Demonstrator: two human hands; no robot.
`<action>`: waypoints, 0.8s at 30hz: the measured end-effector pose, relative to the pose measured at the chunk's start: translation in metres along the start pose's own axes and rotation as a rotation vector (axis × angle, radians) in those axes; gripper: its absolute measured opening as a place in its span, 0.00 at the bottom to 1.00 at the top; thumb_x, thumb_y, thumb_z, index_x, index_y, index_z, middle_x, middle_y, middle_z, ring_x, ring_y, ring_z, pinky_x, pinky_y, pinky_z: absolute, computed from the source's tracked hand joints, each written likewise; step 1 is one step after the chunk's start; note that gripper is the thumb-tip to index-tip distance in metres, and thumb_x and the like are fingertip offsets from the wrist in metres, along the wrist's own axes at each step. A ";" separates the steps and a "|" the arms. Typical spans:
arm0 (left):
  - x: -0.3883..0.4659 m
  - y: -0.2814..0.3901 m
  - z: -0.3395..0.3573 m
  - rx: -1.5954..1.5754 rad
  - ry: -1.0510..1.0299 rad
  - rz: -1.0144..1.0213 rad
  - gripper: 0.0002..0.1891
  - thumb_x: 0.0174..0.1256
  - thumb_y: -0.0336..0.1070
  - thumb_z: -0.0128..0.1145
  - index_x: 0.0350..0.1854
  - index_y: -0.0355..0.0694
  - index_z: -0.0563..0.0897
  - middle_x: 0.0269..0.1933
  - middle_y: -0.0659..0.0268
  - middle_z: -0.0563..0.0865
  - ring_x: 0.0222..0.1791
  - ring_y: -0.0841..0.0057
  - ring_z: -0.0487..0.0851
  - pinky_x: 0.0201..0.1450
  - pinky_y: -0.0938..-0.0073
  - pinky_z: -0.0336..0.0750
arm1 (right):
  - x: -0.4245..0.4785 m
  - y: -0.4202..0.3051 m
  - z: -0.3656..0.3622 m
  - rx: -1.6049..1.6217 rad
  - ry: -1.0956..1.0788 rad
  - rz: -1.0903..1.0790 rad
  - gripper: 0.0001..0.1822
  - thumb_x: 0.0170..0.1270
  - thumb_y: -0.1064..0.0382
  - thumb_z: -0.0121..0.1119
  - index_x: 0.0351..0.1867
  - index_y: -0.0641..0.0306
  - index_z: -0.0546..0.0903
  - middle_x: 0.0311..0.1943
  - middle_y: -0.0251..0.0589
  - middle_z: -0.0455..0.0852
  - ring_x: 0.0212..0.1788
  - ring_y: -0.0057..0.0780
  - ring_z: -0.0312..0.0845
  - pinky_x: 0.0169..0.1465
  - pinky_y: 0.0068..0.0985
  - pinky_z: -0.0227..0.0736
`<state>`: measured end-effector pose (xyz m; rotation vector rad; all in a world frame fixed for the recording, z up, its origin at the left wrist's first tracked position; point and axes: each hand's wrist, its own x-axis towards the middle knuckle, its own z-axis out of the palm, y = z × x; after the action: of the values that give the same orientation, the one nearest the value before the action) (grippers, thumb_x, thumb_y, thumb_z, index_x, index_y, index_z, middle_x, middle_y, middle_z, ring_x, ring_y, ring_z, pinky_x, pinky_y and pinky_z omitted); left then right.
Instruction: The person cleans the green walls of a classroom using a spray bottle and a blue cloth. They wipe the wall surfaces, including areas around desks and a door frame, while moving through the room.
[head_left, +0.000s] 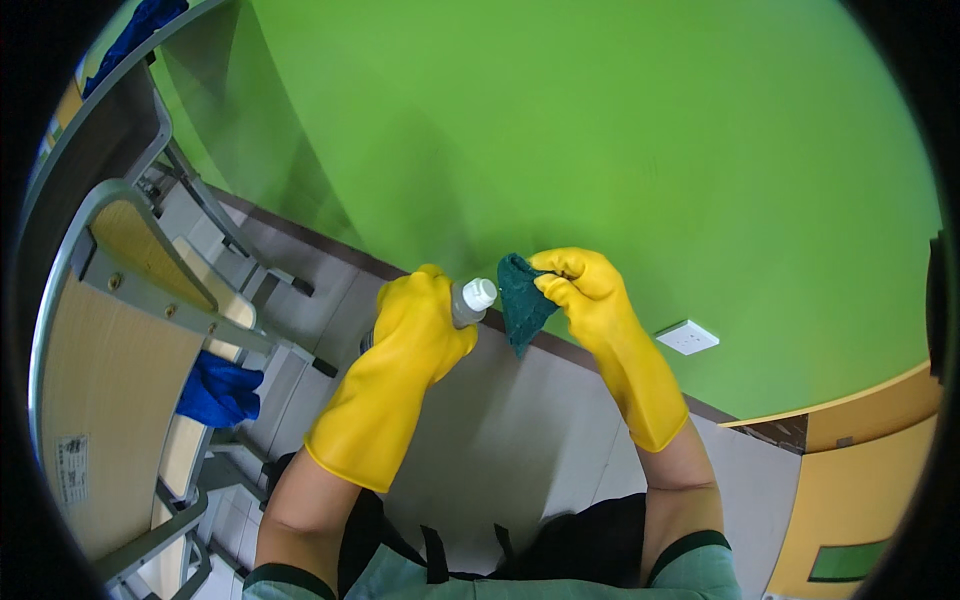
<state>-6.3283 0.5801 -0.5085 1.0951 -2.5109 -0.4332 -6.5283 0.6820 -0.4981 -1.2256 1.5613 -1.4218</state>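
My left hand (420, 322), in a yellow rubber glove, grips a clear plastic bottle (459, 307) with a white cap (480, 293). The glove hides most of the bottle. My right hand (589, 289), gloved the same way, pinches a dark green scouring pad (523, 300) by its edge. The pad hangs folded with a corner pointing down, just right of the cap and apart from it. Both hands are raised in front of a green wall (600, 135).
Chairs with wooden backs (120, 390) and metal frames crowd the left, beside a desk (97, 142). A blue cloth (221, 390) lies on a seat; another blue cloth (139, 37) is on the desk. A white wall socket (688, 337) and a yellow cabinet (847, 495) are at right.
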 end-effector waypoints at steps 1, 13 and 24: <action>0.000 -0.001 0.000 0.042 -0.025 0.007 0.19 0.46 0.40 0.75 0.40 0.38 0.88 0.44 0.50 0.89 0.46 0.48 0.87 0.51 0.52 0.82 | 0.000 0.005 0.003 0.050 -0.048 0.035 0.11 0.74 0.76 0.58 0.53 0.71 0.85 0.43 0.35 0.90 0.45 0.21 0.83 0.52 0.23 0.79; -0.001 0.009 0.003 0.530 -0.299 0.022 0.12 0.54 0.43 0.73 0.42 0.52 0.93 0.46 0.63 0.89 0.49 0.61 0.89 0.52 0.60 0.78 | -0.010 0.034 0.042 -0.374 0.061 -0.030 0.09 0.76 0.69 0.59 0.51 0.65 0.87 0.43 0.39 0.91 0.46 0.27 0.85 0.55 0.27 0.78; -0.001 0.009 0.007 0.366 -0.376 -0.056 0.18 0.50 0.41 0.74 0.45 0.44 0.91 0.47 0.52 0.90 0.48 0.53 0.90 0.54 0.57 0.82 | -0.014 0.040 0.044 -0.196 0.063 -0.011 0.11 0.74 0.67 0.60 0.53 0.66 0.86 0.42 0.45 0.92 0.44 0.34 0.86 0.51 0.31 0.79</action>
<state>-6.3367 0.5874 -0.5108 1.3222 -2.9814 -0.2115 -6.4908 0.6789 -0.5459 -1.3152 1.7737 -1.3505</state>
